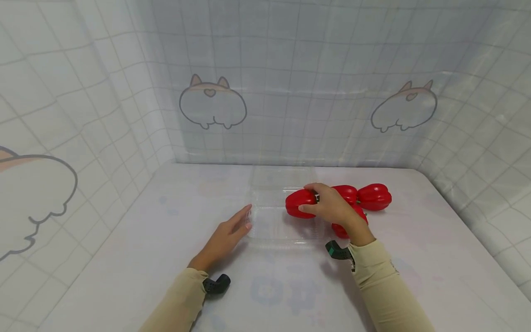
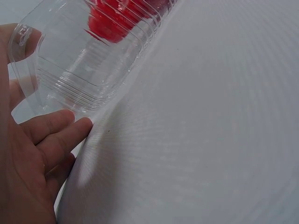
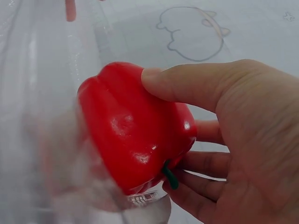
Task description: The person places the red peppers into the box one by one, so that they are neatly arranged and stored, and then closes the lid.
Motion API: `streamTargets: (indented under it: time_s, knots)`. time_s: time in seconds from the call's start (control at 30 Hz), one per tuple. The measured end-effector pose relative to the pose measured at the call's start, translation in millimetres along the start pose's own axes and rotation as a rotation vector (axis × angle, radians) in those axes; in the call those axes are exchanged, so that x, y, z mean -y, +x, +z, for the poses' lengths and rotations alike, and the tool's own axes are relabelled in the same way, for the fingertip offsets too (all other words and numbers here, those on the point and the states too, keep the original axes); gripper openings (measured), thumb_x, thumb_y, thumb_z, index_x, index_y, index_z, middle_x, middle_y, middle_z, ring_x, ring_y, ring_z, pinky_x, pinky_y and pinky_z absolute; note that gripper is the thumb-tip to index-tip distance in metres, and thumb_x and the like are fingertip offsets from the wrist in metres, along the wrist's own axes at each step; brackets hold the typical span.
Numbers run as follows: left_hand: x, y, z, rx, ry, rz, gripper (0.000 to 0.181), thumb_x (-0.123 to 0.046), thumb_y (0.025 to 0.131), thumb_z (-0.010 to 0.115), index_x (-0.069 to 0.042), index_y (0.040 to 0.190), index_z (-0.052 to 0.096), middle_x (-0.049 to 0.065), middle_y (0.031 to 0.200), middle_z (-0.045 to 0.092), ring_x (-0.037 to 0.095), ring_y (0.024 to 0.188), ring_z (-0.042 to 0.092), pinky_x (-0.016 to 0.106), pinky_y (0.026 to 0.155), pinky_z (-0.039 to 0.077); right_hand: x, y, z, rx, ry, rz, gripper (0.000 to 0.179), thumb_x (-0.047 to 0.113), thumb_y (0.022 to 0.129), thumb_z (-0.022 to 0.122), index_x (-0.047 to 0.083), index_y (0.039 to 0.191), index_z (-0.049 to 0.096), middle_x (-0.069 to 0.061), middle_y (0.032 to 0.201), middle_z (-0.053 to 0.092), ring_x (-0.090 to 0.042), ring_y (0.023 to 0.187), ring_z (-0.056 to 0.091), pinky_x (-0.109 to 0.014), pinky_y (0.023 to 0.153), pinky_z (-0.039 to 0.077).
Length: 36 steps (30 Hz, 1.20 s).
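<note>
A red bell pepper (image 1: 299, 204) with a green stem (image 3: 170, 175) is gripped by my right hand (image 1: 333, 206), thumb on one side and fingers on the other. It is over the right part of a clear plastic box (image 1: 267, 226), and in the right wrist view it overlaps the box's side. My left hand (image 1: 224, 237) rests its extended fingers at the box's left edge. In the left wrist view, the clear wall (image 2: 70, 88) stands right by the fingertips, with red showing through beyond it.
Right of the box lie several more red bell peppers (image 1: 374, 197), partly hidden behind my right hand and wrist. The box's clear lid (image 1: 284, 177) lies folded back toward the rear. Grid-patterned sheeting (image 1: 307, 92) rises behind the white table (image 1: 166, 221) and at both sides.
</note>
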<state>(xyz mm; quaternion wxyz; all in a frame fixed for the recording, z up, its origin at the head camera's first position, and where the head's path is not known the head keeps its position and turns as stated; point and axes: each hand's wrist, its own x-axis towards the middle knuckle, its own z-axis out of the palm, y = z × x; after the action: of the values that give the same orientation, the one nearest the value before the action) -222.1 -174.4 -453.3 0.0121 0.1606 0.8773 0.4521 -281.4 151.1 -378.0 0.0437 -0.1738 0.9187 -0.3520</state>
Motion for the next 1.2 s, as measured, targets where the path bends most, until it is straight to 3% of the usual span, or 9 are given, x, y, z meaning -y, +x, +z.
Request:
streamTargets:
  time_s: [0.4, 1.2]
  knots:
    - [-0.8, 1.7, 0.5, 0.001, -0.001, 0.008, 0.060, -0.047, 0.103, 0.052, -0.031, 0.157, 0.034, 0.003, 0.154, 0.044, 0.019, 0.141, 0.041, 0.046, 0.117, 0.030, -1.9, 0.3, 3.4, 0.011, -0.052, -0.015, 0.072, 0.031, 0.083, 0.082, 0.007, 0.143, 0.051, -0.010, 0.131, 0.057, -0.028, 0.116, 0.054, -0.045, 0.088, 0.056]
    - [-0.7, 0.3, 0.1, -0.001, 0.002, 0.006, 0.059, -0.047, 0.103, 0.051, -0.032, 0.157, 0.033, 0.003, 0.155, 0.042, 0.021, 0.143, 0.039, 0.047, 0.117, 0.028, 0.6, 0.3, 8.5, 0.005, -0.138, -0.031, 0.074, 0.029, 0.081, 0.084, 0.008, 0.144, 0.051, -0.011, 0.131, 0.056, -0.028, 0.116, 0.053, -0.047, 0.086, 0.057]
